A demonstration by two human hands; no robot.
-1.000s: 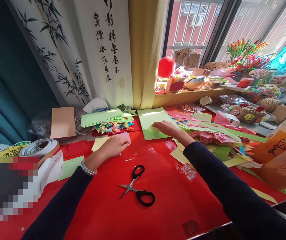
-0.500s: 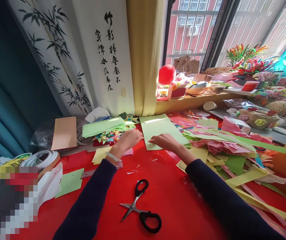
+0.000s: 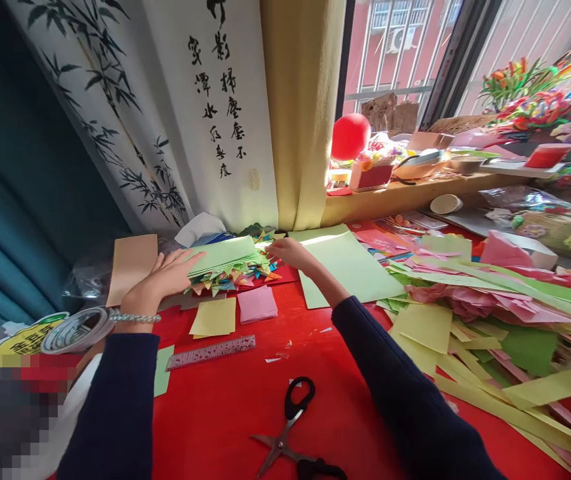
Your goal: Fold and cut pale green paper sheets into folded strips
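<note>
My left hand is at the left end of a stack of light green paper strips, its fingers stretched out and the fingertips at the stack's edge. At the other end, my right hand is beside the stack, fingers reaching left and slightly bent, apparently holding nothing. The stack rests on a pile of small coloured paper scraps. Under my right wrist and beyond it lies a large light green paper sheet. Open-bladed scissors lie nearest me on the red table.
A patterned ruler, yellow paper squares and pink paper squares lie in front of the stack. To the right spreads a heap of paper strips. A cardboard piece stands behind my left hand. A red balloon is on the windowsill.
Both hands have moved left, from near the large green sheet to the two ends of the green stack. My left hand's fingers have spread. The camera view has shifted slightly.
</note>
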